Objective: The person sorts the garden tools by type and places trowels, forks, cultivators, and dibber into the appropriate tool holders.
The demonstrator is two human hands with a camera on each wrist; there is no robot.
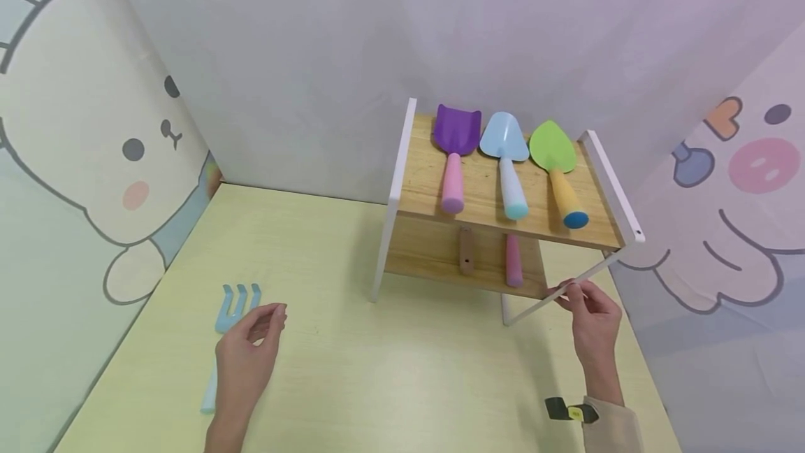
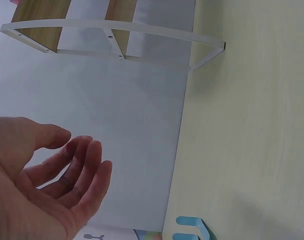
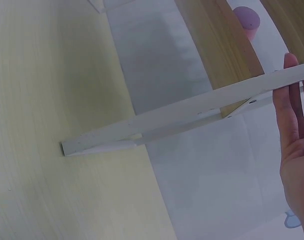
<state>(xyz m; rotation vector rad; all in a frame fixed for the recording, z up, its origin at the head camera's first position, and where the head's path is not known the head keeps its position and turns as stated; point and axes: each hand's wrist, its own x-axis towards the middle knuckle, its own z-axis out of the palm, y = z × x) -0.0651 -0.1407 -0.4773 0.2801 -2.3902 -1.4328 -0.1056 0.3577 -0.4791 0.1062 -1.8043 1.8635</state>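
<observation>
A two-tier wooden shelf (image 1: 483,187) with white side frames stands on the table. My right hand (image 1: 594,317) holds its front right leg, thumb and fingers around the white bar (image 3: 191,107). On the upper board lie a purple shovel (image 1: 457,133) with a pink handle, a light blue trowel (image 1: 503,138) and a green trowel (image 1: 552,147) with a yellow handle. My left hand (image 1: 245,355), fingers loosely curled and holding nothing, hovers over a light blue hand fork (image 1: 235,317), hiding part of its handle.
A brown handle (image 1: 466,250) and a pink handle (image 1: 513,261) show on the lower board; their far ends are hidden by the upper board. A grey curtain (image 1: 283,75) hangs behind the pale table (image 1: 352,383), and cartoon-printed sheets flank both sides.
</observation>
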